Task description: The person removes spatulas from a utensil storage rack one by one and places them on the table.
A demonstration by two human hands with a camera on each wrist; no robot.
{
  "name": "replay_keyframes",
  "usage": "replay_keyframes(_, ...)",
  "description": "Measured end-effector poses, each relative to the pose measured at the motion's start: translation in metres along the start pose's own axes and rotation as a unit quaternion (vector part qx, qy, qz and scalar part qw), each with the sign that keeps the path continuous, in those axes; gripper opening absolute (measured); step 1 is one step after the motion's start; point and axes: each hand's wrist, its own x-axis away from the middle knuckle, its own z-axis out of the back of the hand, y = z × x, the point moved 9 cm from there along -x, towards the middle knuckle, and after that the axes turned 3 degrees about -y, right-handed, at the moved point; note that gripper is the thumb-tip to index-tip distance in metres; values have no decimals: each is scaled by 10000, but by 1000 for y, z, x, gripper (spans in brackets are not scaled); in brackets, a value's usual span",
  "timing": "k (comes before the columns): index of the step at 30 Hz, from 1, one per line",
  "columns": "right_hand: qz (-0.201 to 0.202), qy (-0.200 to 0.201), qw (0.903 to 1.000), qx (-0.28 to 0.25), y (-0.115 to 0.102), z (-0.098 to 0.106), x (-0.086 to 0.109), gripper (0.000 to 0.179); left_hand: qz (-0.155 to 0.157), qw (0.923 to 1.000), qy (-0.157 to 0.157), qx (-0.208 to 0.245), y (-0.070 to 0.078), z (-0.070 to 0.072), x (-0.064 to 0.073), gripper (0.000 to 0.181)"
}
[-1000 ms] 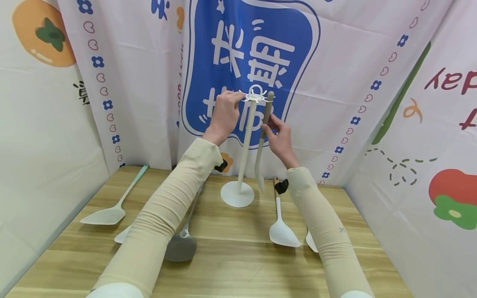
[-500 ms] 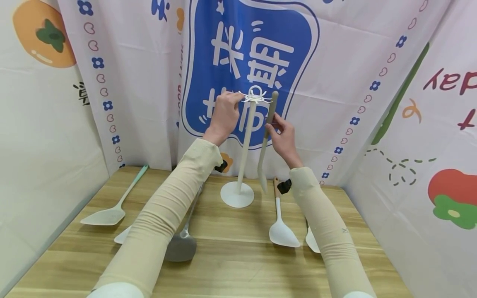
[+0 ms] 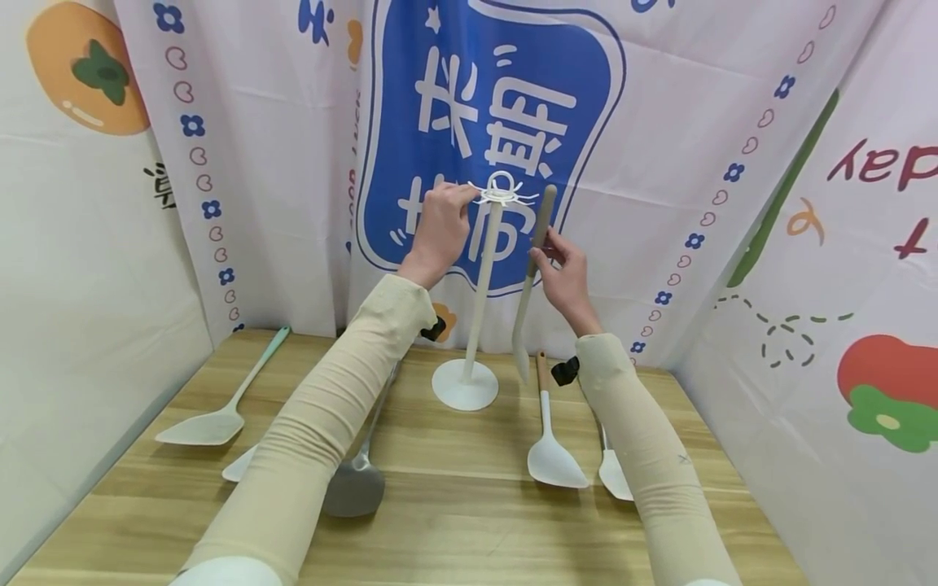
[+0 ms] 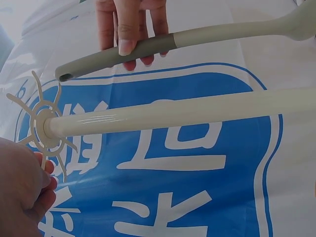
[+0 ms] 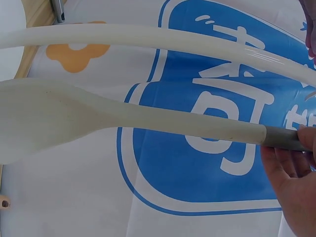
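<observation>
A white utensil stand (image 3: 479,301) has a round base, a tall pole and a ring of hooks (image 3: 501,195) on top. My left hand (image 3: 441,232) pinches one of those hooks, as the left wrist view shows from close by. To the right of the pole, my right hand (image 3: 567,273) holds a cream spatula (image 5: 54,118) by its grey-brown handle (image 4: 113,53), thumb on one side and fingers on the other. The spatula hangs blade down, slightly tilted, apart from the pole. Its handle end is just beyond the hook tips.
On the wooden table (image 3: 454,505) lie a green-handled turner (image 3: 205,427), a metal ladle-like utensil (image 3: 355,488), a white spatula (image 3: 553,464) with a wooden handle and another white utensil (image 3: 614,474) partly under the right sleeve. A printed curtain (image 3: 293,203) closes the back.
My right hand has moved a little to the right with the spatula, so its handle end has come away from the hooks. The left hand has stayed at its hook.
</observation>
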Motion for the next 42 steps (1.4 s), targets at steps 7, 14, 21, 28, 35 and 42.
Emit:
replay_keyframes(7,-99,-18,9999,2,3,6,3,44,-2,10000,12,-11,0,-1,0,27)
replay_keyframes(14,-136,-20,9999,33,1,11,9,46,-54,10000,-1,-34,2,-1,0,28)
replay_keyframes(21,-181,-17,9998,58,3,16,13,45,-49,10000,-17,-18,2,-1,1,29)
replay_keyframes(28,-183,42,9997,157,9,21,17,45,-65,10000,24,0,1,0,1,28)
replay_keyframes(35,-338,72,9993,129,19,26,25,46,-36,10000,33,31,1,0,2,28)
replay_keyframes(42,-345,178,9992,90,25,33,31,46,-77,10000,52,28,1,-1,2,28)
